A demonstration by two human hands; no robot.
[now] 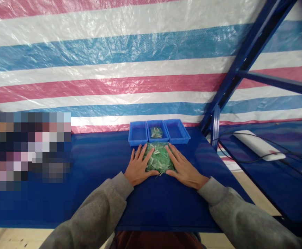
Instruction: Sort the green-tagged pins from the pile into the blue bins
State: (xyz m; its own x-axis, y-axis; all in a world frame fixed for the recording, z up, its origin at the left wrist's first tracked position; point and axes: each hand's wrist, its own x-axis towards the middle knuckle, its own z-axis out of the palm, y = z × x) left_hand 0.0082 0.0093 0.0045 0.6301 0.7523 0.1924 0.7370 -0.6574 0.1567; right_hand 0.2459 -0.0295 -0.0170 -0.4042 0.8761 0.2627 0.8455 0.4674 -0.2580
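Observation:
A pile of small green parts (pixel 158 158) lies on the blue table (pixel 101 162) in front of me. My left hand (pixel 138 166) rests flat against the pile's left side, fingers spread. My right hand (pixel 183 166) lies flat against its right side, fingers spread. Neither hand grips anything. Behind the pile stand three blue bins in a row: the left bin (pixel 138 135) and the right bin (pixel 176 131) look bare, while the middle bin (pixel 157 131) holds a few green parts.
A striped plastic tarp (pixel 114 69) hangs behind the table. A blue metal rack frame (pixel 244 58) rises at the right. Beyond it, a white flat device (pixel 260 145) and black cables (pixel 291 155) lie on a second blue surface. A blurred area covers the table's left.

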